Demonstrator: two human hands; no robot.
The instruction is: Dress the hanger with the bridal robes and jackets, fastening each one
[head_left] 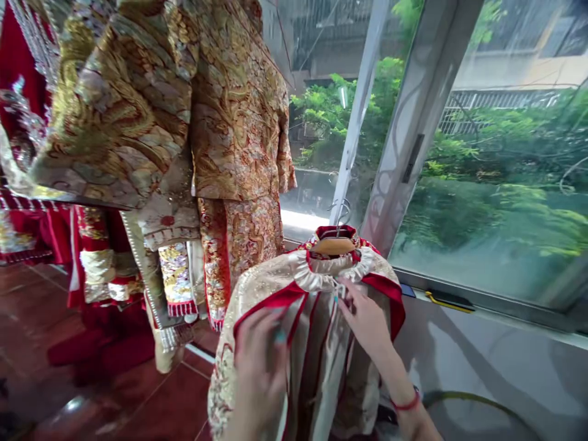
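Note:
A cream beaded cape (271, 275) with a gathered satin collar and red edging hangs on a wooden hanger (334, 246) by the window. At the collar's front opening, my right hand (365, 315) has its fingers closed on the cape's neck edge. Motion blurs my left hand (261, 358), which is over the cape's left front edge; whether it grips the fabric cannot be made out. Behind the parted fronts, the pale inner side shows red seam lines. A red patterned collar (351, 231) of another garment shows behind the hanger.
Gold embroidered jackets (239, 116) hang close on the left, with red and gold garments (110, 263) below them. A sliding window (496, 184) fills the right. A black and yellow object (450, 301) lies on its sill. Red tiles (184, 398) cover the floor.

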